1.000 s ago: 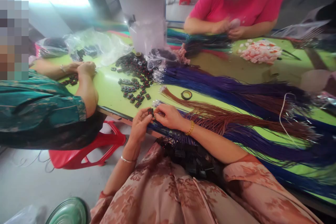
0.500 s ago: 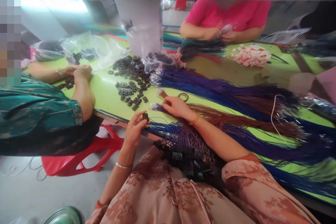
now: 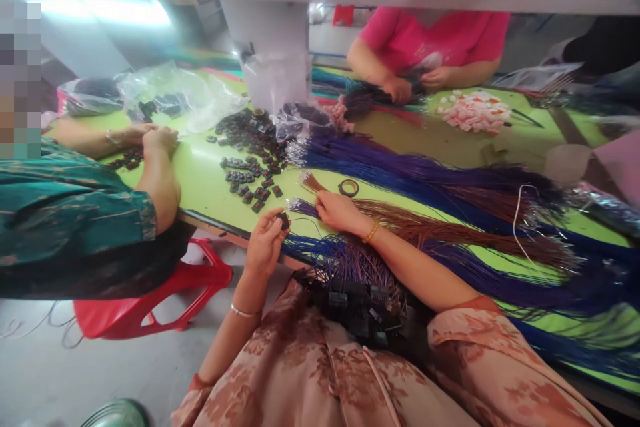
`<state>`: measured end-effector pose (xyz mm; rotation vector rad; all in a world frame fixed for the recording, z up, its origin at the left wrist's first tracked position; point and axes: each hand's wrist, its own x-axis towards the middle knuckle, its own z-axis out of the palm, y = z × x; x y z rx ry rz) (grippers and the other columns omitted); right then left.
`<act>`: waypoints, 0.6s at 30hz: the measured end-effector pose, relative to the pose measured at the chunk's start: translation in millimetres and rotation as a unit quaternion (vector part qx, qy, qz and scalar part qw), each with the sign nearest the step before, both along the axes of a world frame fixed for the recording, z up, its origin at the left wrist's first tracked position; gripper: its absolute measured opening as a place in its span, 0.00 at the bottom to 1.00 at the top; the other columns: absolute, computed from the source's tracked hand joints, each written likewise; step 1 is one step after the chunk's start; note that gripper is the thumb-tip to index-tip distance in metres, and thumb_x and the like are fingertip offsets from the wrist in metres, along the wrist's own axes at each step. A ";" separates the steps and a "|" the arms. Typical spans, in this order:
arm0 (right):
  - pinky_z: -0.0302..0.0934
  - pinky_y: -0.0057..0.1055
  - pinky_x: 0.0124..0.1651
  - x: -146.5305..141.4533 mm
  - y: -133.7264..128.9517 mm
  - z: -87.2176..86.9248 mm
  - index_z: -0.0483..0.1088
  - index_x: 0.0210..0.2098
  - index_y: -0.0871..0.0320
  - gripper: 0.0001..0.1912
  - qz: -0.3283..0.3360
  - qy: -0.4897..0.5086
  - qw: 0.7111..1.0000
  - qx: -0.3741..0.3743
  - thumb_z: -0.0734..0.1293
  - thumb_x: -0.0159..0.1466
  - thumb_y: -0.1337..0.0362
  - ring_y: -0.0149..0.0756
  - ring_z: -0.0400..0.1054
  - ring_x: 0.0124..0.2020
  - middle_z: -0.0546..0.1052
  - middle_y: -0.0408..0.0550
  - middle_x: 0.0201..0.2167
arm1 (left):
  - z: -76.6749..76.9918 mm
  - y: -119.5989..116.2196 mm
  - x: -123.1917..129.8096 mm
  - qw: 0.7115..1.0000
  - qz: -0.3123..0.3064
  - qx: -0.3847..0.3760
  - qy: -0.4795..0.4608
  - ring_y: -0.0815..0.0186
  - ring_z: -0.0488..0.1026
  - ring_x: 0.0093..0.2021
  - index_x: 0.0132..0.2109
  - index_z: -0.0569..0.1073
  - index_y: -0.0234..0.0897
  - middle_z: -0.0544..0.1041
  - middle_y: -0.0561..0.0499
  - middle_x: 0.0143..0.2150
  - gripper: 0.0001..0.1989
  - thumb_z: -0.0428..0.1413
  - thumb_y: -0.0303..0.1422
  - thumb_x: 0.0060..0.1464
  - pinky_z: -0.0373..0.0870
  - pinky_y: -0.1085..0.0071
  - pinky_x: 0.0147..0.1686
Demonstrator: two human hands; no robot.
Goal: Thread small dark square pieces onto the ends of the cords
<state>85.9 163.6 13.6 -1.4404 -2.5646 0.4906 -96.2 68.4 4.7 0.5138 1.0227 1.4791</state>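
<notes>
My left hand (image 3: 264, 240) pinches a small black plastic connector housing (image 3: 284, 221) between thumb and fingers, just off the table's near edge. A thin dark wire curves away from it to the right. My right hand (image 3: 343, 213) rests on the wire bundles, its fingers drawn together and pointing down; what they hold, if anything, is hidden. Brown wires (image 3: 313, 181) with bright metal ends stick out beyond these fingers, and a purple bundle (image 3: 304, 207) lies under them. Blue wires (image 3: 310, 245) run to a cluster of black connectors (image 3: 357, 310) at my lap.
Loose black housings (image 3: 250, 180) are heaped on the green table (image 3: 205, 180). A tape roll (image 3: 349, 187) lies behind my right hand. One co-worker's hands (image 3: 155, 137) are at the left, another's (image 3: 400, 88) across the table beside pale pink pieces (image 3: 477, 112). A red stool (image 3: 150, 300) stands left.
My left hand has shifted slightly right and up with the connector housing. My right hand's fingers have closed together and dipped toward the wires. The co-worker opposite has lowered both hands.
</notes>
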 end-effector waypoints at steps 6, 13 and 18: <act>0.53 0.26 0.33 -6.9 0.4 2.7 0.68 0.31 0.60 0.05 0.022 0.196 0.980 -0.042 0.61 0.60 0.67 0.29 0.63 0.27 0.74 0.44 0.27 | -6.6 4.8 6.2 0.999 -0.010 -0.006 -0.038 0.72 0.72 0.35 0.42 0.75 0.37 0.75 0.51 0.36 0.13 0.62 0.28 0.47 0.68 0.78 0.34; 0.53 0.24 0.30 -29.0 -10.1 14.0 0.67 0.28 0.61 0.06 0.044 0.368 0.919 -0.133 0.62 0.58 0.64 0.26 0.59 0.25 0.69 0.40 0.23 | -10.2 7.8 9.6 0.995 -0.035 -0.003 -0.090 0.72 0.72 0.35 0.42 0.74 0.36 0.75 0.50 0.37 0.11 0.61 0.26 0.49 0.68 0.77 0.34; 0.48 0.23 0.26 -27.4 -27.9 15.1 0.68 0.26 0.61 0.05 0.035 0.342 0.932 -0.117 0.63 0.56 0.66 0.25 0.55 0.22 0.66 0.37 0.19 | -10.2 8.7 10.0 0.995 -0.040 -0.002 -0.094 0.72 0.71 0.35 0.41 0.74 0.35 0.75 0.50 0.37 0.09 0.60 0.27 0.50 0.68 0.77 0.35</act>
